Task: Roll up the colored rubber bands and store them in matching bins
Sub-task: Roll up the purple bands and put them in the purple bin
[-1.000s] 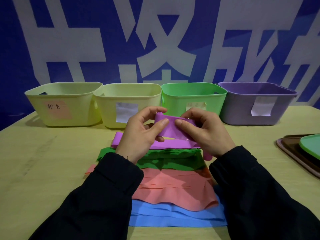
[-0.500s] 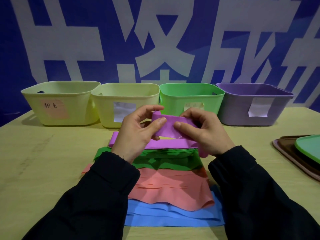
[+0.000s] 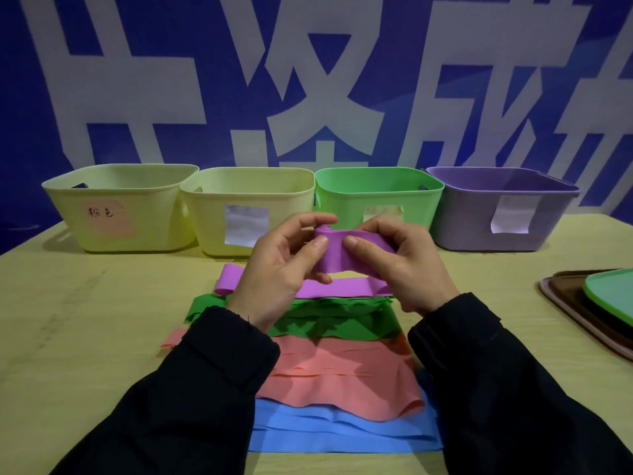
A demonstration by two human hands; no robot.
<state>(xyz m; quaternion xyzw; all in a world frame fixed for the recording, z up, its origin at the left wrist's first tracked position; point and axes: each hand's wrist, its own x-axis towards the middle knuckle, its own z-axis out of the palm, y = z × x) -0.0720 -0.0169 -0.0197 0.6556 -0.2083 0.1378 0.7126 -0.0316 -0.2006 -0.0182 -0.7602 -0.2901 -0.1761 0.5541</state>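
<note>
Now, step: rolling the purple band (image 3: pixel 352 250), judged barely begun.
Left fingers (image 3: pixel 317 243): curled, thumb and forefinger pinching the small rolled coil at the band's end.
Right fingers (image 3: pixel 356 242): curled too, thumb on the flat strip just beside the coil, feeding it.
Band's lie: its long axis runs sideways between my two hands, then loops from under my right hand down to the worktop (image 3: pixel 102 320), where its free length lies below my fingers, running away to the left.
Key relation: the coil sits at my left fingertips, the unrolled strip stretches rightward from it; so the roll must travel toward my right hand.
Purple bin (image 3: pixel 479 217): beyond my right fingers, nearer that hand.
Waiting below my wrists: green band (image 3: pixel 335 317), pink band (image 3: pixel 342 375), blue band (image 3: pixel 325 430).
</note>
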